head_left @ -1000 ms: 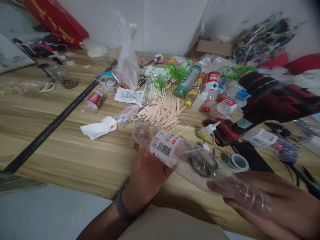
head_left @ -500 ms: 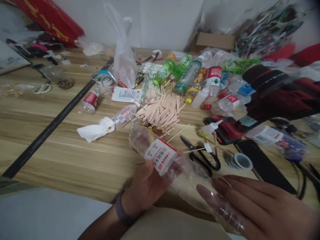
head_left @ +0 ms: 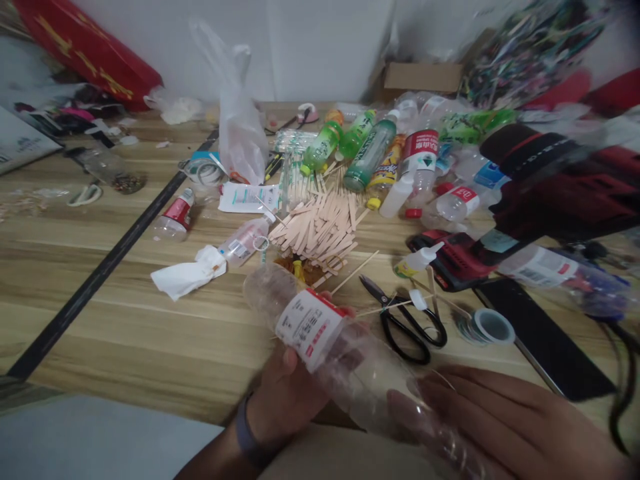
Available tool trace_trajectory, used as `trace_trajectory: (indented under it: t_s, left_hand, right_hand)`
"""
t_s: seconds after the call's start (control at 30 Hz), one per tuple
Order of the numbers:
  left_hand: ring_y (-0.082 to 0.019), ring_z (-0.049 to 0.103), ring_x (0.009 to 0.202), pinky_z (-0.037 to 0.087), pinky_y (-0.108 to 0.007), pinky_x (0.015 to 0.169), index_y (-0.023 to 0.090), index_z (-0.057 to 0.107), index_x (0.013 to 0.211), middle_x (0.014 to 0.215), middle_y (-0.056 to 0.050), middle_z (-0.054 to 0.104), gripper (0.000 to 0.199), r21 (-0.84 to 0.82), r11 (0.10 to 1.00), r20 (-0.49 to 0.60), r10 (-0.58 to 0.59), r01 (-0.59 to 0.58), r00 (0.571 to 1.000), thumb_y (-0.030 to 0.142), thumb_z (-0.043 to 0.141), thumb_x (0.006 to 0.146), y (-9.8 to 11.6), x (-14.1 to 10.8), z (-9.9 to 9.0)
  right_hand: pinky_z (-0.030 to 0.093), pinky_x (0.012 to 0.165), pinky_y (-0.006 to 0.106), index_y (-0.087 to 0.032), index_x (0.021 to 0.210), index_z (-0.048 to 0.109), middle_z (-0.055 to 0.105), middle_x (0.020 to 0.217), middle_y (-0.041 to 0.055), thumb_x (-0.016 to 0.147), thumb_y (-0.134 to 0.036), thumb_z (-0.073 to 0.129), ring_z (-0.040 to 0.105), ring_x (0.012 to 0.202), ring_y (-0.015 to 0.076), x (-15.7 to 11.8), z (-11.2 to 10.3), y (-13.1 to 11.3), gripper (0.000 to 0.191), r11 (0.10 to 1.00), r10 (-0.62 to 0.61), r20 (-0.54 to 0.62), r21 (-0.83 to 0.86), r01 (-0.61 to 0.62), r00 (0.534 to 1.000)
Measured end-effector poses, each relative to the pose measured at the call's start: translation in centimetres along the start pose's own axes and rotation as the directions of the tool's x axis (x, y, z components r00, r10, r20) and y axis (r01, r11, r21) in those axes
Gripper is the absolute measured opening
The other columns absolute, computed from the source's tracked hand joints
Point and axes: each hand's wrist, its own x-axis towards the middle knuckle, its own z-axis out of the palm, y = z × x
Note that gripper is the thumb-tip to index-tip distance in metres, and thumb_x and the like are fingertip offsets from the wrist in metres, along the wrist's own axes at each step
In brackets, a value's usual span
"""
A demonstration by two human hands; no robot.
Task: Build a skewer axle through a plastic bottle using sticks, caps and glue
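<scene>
Two hands and a clear plastic bottle (head_left: 307,330), seen from my remote head view. The bottle lies slantwise above the near edge of the counter (head_left: 150,347), its lower end fading out at the bottom border, so I cannot make out the opening. The left hand (head_left: 297,393), with a band at the wrist, has its fingers wrapped round the bottle beside the label; some fingertips are hidden behind it. The right hand (head_left: 525,420) lies against the other end, its fingers partly seen through blurred, reflective plastic; I cannot tell whether they grip, and the wrist is cut off. Beyond the bottle, black-handled scissors (head_left: 410,327) lie near a black slab (head_left: 540,340), perhaps a phone. A red-and-black power drill (head_left: 545,193) runs off the right border and partly hides another labelled bottle (head_left: 545,270).
</scene>
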Motion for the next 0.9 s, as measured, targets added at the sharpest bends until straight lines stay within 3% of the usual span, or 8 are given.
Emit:
trace_trajectory:
  t_s: [0.17, 0.27, 0.43, 0.63, 0.8, 0.9]
  left_hand:
    - [-0.032, 0.062, 0.120, 0.043, -0.046, 0.108, 0.031, 0.071, 0.116, 0.119, -0.002, 0.074, 0.059, 0.017, 1.000, -0.053, 0.020, -0.019, 0.998, 0.049, 0.090, 0.064, 0.1, 0.4, 0.2]
    - [-0.030, 0.064, 0.116, 0.044, -0.042, 0.106, 0.028, 0.073, 0.109, 0.111, -0.004, 0.075, 0.051, 0.097, 0.995, -0.099, 0.014, -0.004, 0.995, 0.048, 0.090, 0.064, 0.1, 0.4, 0.9]
    - [-0.022, 0.068, 0.099, 0.050, -0.032, 0.092, 0.021, 0.072, 0.103, 0.099, -0.004, 0.074, 0.040, 0.187, 0.980, -0.158, 0.096, -0.065, 0.983, 0.039, 0.087, 0.071, 0.0, 0.1, 1.9]
    - [-0.020, 0.065, 0.101, 0.050, -0.029, 0.091, 0.020, 0.067, 0.115, 0.111, -0.005, 0.071, 0.050, 0.246, 0.967, -0.240, 0.124, -0.063, 0.963, 0.027, 0.087, 0.069, 0.6, 0.0, 1.9]
    - [-0.022, 0.068, 0.089, 0.055, -0.030, 0.075, 0.017, 0.067, 0.107, 0.101, -0.006, 0.073, 0.045, 0.175, 0.981, -0.275, -0.037, 0.088, 0.961, 0.038, 0.086, 0.073, 2.0, 0.1, 1.7]
    - [-0.019, 0.070, 0.082, 0.056, -0.028, 0.071, 0.016, 0.068, 0.104, 0.093, -0.003, 0.075, 0.043, 0.092, 0.991, -0.276, -0.065, 0.094, 0.959, 0.035, 0.088, 0.072, 2.2, 0.9, 2.0]
  right_hand:
    - [0.052, 0.080, 0.020, -0.017, 0.114, 0.066, 0.074, 0.079, 0.0005, 0.107, -0.014, 0.022, 0.069, 0.076, 0.0114, 0.7, 1.7, -0.4, 0.045, 0.979, 0.145, -0.103, 0.158, -0.127, 0.984]
    - [0.053, 0.083, 0.023, -0.017, 0.115, 0.065, 0.075, 0.086, 0.0032, 0.106, -0.014, 0.025, 0.071, 0.082, 0.0138, 0.1, 2.1, -0.7, 0.041, 0.978, 0.155, -0.050, 0.149, -0.146, 0.987]
    - [0.055, 0.087, 0.030, -0.012, 0.114, 0.064, 0.076, 0.093, 0.0057, 0.095, 0.000, 0.032, 0.071, 0.086, 0.0173, -0.5, 1.9, -0.6, 0.040, 0.998, 0.043, 0.030, 0.041, -0.044, 0.999]
    - [0.056, 0.081, 0.040, -0.012, 0.114, 0.064, 0.078, 0.099, 0.0095, 0.088, 0.000, 0.032, 0.071, 0.091, 0.0252, -0.5, 1.2, 0.3, 0.043, 0.977, -0.119, 0.082, -0.170, 0.131, 0.989]
    - [0.055, 0.084, 0.044, -0.011, 0.112, 0.065, 0.076, 0.104, 0.0128, 0.092, -0.007, 0.036, 0.070, 0.095, 0.0297, 0.3, 0.0, 1.5, 0.036, 0.945, -0.233, 0.154, -0.196, 0.260, 0.960]
    - [0.056, 0.081, 0.046, -0.011, 0.114, 0.064, 0.076, 0.104, 0.0148, 0.092, -0.007, 0.035, 0.070, 0.095, 0.0314, 1.3, -0.9, 2.1, 0.037, 0.927, -0.259, 0.202, -0.222, 0.302, 0.945]
